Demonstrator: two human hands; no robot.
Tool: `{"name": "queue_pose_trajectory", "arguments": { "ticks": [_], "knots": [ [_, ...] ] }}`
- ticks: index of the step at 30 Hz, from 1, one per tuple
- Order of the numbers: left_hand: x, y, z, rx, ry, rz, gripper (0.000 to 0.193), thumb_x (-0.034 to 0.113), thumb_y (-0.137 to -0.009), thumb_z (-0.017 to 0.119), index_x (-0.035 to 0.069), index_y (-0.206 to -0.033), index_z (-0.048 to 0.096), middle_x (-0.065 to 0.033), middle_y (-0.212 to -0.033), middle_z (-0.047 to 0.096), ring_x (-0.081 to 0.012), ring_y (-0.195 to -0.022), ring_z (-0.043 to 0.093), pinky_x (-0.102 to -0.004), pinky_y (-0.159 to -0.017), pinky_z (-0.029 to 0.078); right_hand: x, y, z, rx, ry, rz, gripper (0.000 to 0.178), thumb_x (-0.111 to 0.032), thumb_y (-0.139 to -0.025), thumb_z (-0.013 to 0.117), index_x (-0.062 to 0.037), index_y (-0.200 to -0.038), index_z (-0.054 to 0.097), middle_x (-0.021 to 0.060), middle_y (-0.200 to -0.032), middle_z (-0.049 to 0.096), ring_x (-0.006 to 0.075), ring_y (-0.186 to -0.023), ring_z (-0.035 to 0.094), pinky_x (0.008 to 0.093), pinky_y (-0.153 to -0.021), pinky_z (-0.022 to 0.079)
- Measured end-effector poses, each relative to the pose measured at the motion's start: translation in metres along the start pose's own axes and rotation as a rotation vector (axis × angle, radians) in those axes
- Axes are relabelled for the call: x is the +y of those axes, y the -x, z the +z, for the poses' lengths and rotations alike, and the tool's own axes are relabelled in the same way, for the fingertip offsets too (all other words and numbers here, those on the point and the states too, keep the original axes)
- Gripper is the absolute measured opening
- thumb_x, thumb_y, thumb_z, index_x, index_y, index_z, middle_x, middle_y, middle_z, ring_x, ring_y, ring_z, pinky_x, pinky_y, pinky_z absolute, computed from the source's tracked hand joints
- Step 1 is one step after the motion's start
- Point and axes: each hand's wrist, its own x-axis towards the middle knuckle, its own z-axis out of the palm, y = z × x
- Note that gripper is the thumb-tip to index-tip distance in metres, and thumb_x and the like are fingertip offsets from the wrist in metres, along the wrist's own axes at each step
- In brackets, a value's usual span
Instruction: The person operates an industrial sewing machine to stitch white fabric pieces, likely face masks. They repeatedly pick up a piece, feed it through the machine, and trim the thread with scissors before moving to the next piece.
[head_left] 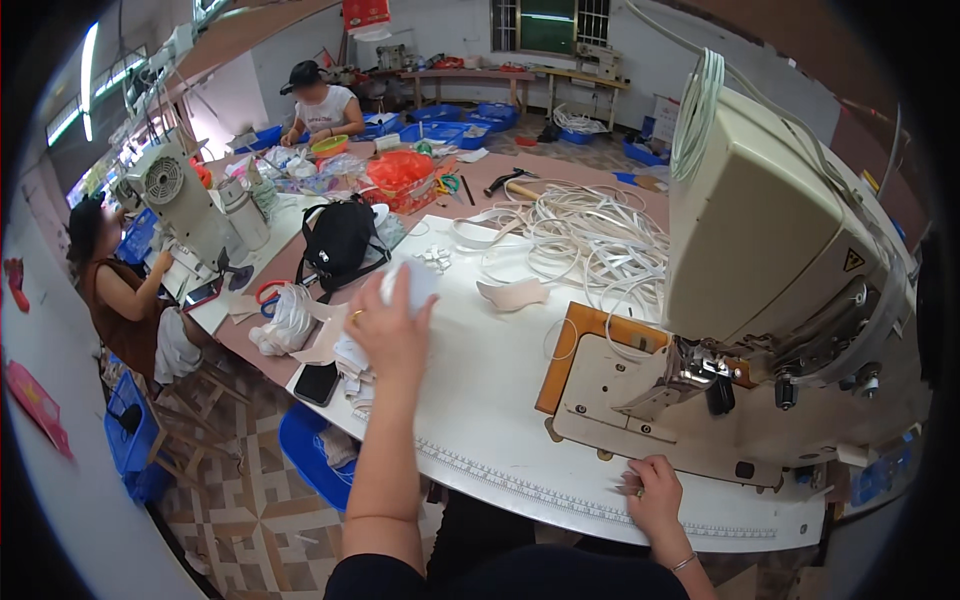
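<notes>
My left hand (pixel 388 325) is stretched over the white sewing table (pixel 480 400), its fingers and thumb around a pale bluish-white flat piece (pixel 418 288) whose kind I cannot make out. Close by that hand lie a small stack of white fabric pieces (pixel 352 362) and several small white bits (pixel 436 258). By the table's front edge, my right hand (pixel 657 497) is closed with its fingertips together. A thin greyish thing shows at those fingertips, too small to name. The industrial sewing machine (pixel 620 390) stands just beyond my right hand.
White strapping (pixel 590 235) lies heaped at the back, with a beige cut piece (pixel 513 294) before it. A phone (pixel 317 383), a black bag (pixel 340 240) and red-handled scissors (pixel 268 296) are left. A blue bin (pixel 310 455) stands below. Two people work farther off.
</notes>
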Motion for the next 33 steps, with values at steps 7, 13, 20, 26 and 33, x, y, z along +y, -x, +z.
{"name": "queue_pose_trajectory", "arguments": {
  "ticks": [7, 13, 20, 26, 33],
  "knots": [
    [0.005, 0.000, -0.001, -0.043, 0.094, 0.118, 0.067, 0.020, -0.062, 0.074, 0.010, -0.122, 0.044, -0.0157, -0.121, 0.042, -0.0348, -0.114, 0.039, -0.0483, -0.094, 0.030, -0.002, -0.004, 0.001, -0.030, 0.009, 0.029, 0.017, -0.009, -0.066, 0.066, -0.0092, -0.082, 0.059, 0.0059, -0.079, 0.051, 0.0229, -0.071, 0.054, 0.0326, -0.059, 0.046],
    [0.028, 0.022, 0.124, -0.435, 0.432, 0.039, 0.036, -0.002, -0.071, 0.057, 0.003, -0.106, 0.054, -0.0210, -0.114, 0.049, -0.0387, -0.101, 0.048, -0.0407, -0.086, 0.040, -0.005, -0.006, -0.010, -0.101, -0.033, 0.029, 0.017, -0.008, -0.065, 0.065, -0.0089, -0.082, 0.060, 0.0055, -0.080, 0.053, 0.0229, -0.072, 0.055, 0.0330, -0.061, 0.047],
    [0.086, 0.008, 0.043, -0.771, 0.784, 0.432, 0.014, 0.006, -0.069, 0.065, 0.001, -0.079, 0.057, -0.0148, -0.074, 0.057, -0.0318, -0.072, 0.054, -0.0360, -0.067, 0.045, -0.018, -0.024, -0.027, 0.052, -0.252, -0.049, 0.020, -0.007, -0.066, 0.067, -0.0076, -0.085, 0.060, 0.0062, -0.086, 0.058, 0.0237, -0.077, 0.057, 0.0322, -0.063, 0.049],
    [0.154, 0.020, -0.056, -1.266, 1.122, 0.734, 0.020, 0.011, -0.069, 0.068, 0.003, -0.082, 0.056, -0.0108, -0.070, 0.057, -0.0241, -0.064, 0.055, -0.0313, -0.058, 0.043, -0.047, -0.069, -0.061, 0.067, -0.378, -0.167, 0.022, -0.009, -0.068, 0.069, -0.0038, -0.087, 0.058, 0.0077, -0.078, 0.058, 0.0213, -0.069, 0.057, 0.0285, -0.058, 0.047],
    [0.187, 0.026, -0.025, -1.532, 1.443, -0.002, 0.018, 0.014, -0.077, 0.066, 0.000, -0.086, 0.060, -0.0003, -0.072, 0.059, -0.0066, -0.066, 0.053, -0.0211, -0.059, 0.043, -0.020, -0.068, -0.070, 0.017, -1.097, 0.294, 0.018, -0.015, -0.076, 0.066, -0.0002, -0.082, 0.058, -0.0007, -0.072, 0.057, 0.0072, -0.062, 0.051, 0.0211, -0.055, 0.042]
  ]
}}
